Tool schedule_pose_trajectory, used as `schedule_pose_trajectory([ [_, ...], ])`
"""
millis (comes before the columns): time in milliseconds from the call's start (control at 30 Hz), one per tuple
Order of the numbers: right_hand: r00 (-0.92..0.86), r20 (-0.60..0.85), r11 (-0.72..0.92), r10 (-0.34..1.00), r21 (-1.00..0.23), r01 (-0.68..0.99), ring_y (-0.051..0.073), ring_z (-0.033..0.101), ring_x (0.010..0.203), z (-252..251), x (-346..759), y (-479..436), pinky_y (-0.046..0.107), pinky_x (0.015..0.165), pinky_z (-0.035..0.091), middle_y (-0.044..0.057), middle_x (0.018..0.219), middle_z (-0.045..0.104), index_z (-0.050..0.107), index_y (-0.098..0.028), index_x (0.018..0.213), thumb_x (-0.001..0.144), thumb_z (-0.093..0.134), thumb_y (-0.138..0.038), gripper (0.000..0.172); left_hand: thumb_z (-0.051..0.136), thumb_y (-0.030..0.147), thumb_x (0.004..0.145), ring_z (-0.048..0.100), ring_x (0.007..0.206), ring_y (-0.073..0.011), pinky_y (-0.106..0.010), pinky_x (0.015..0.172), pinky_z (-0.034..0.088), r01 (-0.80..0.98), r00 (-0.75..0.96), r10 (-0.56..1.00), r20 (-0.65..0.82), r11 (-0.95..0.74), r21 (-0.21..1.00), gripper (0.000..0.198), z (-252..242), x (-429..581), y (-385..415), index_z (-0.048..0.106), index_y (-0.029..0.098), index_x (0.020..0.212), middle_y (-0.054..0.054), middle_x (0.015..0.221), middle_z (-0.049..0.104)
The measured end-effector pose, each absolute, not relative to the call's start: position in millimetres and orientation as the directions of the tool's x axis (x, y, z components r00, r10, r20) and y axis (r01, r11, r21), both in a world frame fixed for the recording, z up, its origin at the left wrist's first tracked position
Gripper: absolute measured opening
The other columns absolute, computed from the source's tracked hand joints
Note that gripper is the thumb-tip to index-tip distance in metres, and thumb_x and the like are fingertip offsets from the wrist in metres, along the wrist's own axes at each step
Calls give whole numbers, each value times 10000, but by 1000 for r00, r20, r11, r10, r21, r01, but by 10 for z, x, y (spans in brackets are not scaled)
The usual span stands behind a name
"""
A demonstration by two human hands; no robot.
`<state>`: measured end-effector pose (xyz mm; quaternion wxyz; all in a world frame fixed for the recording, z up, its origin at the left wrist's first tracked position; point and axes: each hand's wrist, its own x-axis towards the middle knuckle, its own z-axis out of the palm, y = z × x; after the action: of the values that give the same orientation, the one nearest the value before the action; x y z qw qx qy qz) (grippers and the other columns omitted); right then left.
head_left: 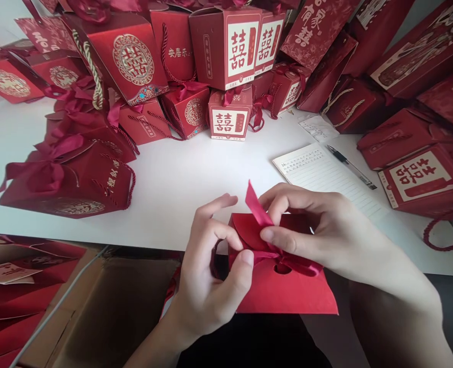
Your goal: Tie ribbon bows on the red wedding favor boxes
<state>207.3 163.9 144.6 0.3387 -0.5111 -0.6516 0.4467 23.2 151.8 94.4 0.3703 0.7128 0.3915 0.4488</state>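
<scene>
A red gift box (pixel 287 294) sits at the table's front edge, its top facing me. Through a round hole in the top runs a dark pink ribbon (pixel 257 208), partly looped at the right. My right hand (pixel 306 220) pinches the ribbon between thumb and forefinger, one cut end standing up above the fingers. At the box's left side, my left hand (pixel 218 266) holds another stretch of the same ribbon between thumb and forefinger, its other fingers spread. Parts of the box's far side are hidden behind my hands.
Several finished red boxes with ribbons crowd the back of the white table (pixel 165 189). One bow-tied box (pixel 92 179) lies at the left. A lined notebook (pixel 326 174) and a pen (pixel 351 166) are at the right. Below left stands a cardboard box (pixel 122 306) beside flat red packaging (pixel 23 306).
</scene>
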Motion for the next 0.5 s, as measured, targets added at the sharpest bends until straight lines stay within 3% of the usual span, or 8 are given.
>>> schedule_pose_trajectory([
  [100,-196,-83,-23,977,-957,291,68,533,520,1431,2056,1621,180,448,408,-16,703,611,580,-185,728,794,680,-265,144,498,105,830,454,1210,-264,-448,958,433,298,231,876,422,-477,827,111,1046,233,1439,498,216,845,-59,1283,482],
  [167,-192,-103,-56,976,-970,237,58,512,484,1412,2040,1614,169,420,387,-35,647,589,568,-186,740,801,672,-264,144,498,84,814,478,1172,-250,-427,951,432,342,217,853,474,-522,782,139,1133,258,1386,522,219,838,-54,1188,511],
  [333,-140,-123,-91,982,-973,211,45,467,435,1359,2004,1640,157,376,343,-53,588,550,553,-185,740,833,623,-310,170,622,177,782,535,1032,-248,-410,884,428,501,408,793,453,-609,615,150,1248,347,1350,588,210,924,-62,1025,581],
  [500,-70,-72,-56,995,-978,202,51,468,447,1356,2017,1685,165,384,353,-39,591,561,528,-182,699,815,633,-319,208,586,147,810,524,1047,-244,-412,917,398,472,451,764,461,-643,604,203,1223,363,1401,590,195,1007,-62,1014,607],
])
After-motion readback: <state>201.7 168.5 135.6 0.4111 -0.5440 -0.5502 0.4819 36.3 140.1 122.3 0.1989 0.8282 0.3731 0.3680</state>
